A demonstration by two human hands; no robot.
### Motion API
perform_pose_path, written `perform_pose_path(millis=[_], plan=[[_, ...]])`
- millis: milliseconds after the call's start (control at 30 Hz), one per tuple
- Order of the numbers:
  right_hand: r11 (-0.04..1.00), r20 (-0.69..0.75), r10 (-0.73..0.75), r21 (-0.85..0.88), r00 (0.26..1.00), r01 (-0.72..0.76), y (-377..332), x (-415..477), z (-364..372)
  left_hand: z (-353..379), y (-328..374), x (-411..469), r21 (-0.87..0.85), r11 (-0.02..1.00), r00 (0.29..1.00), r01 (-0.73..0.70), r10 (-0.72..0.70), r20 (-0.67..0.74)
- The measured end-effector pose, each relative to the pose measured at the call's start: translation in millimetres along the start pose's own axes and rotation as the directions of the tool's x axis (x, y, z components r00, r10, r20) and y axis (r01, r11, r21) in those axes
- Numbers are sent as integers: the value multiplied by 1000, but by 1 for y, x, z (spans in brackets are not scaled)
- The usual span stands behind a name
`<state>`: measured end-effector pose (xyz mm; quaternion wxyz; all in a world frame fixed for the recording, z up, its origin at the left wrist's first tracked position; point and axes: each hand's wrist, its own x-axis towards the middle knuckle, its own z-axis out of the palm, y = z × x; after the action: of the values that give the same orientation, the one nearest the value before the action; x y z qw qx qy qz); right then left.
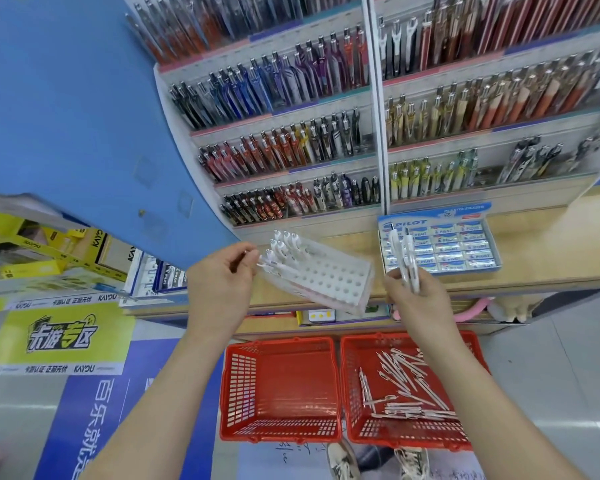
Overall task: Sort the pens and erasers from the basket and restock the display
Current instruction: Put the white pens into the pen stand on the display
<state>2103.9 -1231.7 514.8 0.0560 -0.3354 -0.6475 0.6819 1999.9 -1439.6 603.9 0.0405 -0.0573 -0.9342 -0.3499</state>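
Observation:
A clear pen rack (329, 278) with rows of round holes lies tilted on the wooden counter; several white pens (284, 245) stand in its far left holes. My left hand (222, 282) pinches one white pen (269, 266) at the rack's left end. My right hand (418, 299) grips a small bunch of white pens (406, 261), held upright in front of the eraser box. On the floor, the right red basket (459, 441) holds many loose white pens (407, 389). The left red basket (281, 434) looks empty.
A blue Pilot eraser box (439, 249) full of erasers sits on the counter (541, 251) to the right. Tiered shelves of pens (291, 140) rise behind it. A blue panel (66, 116) stands left, yellow cartons (49, 247) beyond. My shoes (343, 462) show below the baskets.

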Motion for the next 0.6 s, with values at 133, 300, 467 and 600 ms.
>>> perform_pose_path(millis=[133, 300, 467, 600], plan=[[997, -1, -23, -79, 1000, 23, 12, -2, 16, 17, -9, 5, 140, 985, 994, -102, 96, 45], [992, -1, -41, -119, 999, 41, 20, -1, 28, 31, -16, 13, 220, 966, 990, -134, 122, 68], [986, -2, -67, -151, 998, 66, 22, 2, 30, 39, -14, 19, 274, 952, 987, -134, 102, 127], [992, -15, -43, -121, 999, 41, 25, 3, 32, 44, -12, 25, 238, 971, 997, -10, -7, 71]])
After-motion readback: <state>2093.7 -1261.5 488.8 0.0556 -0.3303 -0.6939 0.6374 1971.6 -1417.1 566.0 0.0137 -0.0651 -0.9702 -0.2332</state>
